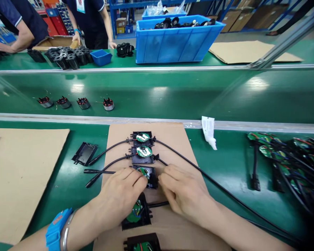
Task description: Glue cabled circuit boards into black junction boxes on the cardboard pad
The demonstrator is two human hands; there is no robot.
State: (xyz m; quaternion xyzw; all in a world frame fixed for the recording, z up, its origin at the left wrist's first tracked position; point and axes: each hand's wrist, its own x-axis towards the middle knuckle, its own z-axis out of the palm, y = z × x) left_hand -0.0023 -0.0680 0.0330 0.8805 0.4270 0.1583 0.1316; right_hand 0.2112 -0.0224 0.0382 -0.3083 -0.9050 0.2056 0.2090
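Observation:
Both my hands rest on a small black housing [151,178] holding a round green circuit board, on a cardboard sheet [172,139]. My left hand [122,195], with a blue wristband, curls its fingers onto the housing's left side. My right hand [183,193] presses its bent fingers on the right side. Two like housings [143,145] with green boards and black cables lie just beyond. Two more [136,214] sit nearer me, partly under my wrists.
A loose black lid [84,153] lies left of the cardboard. A pile of green boards with cables [290,164] sits at right. Several coil parts [75,103] ride the conveyor belt. Beyond stand a blue bin [172,42] and other people's arms at far left.

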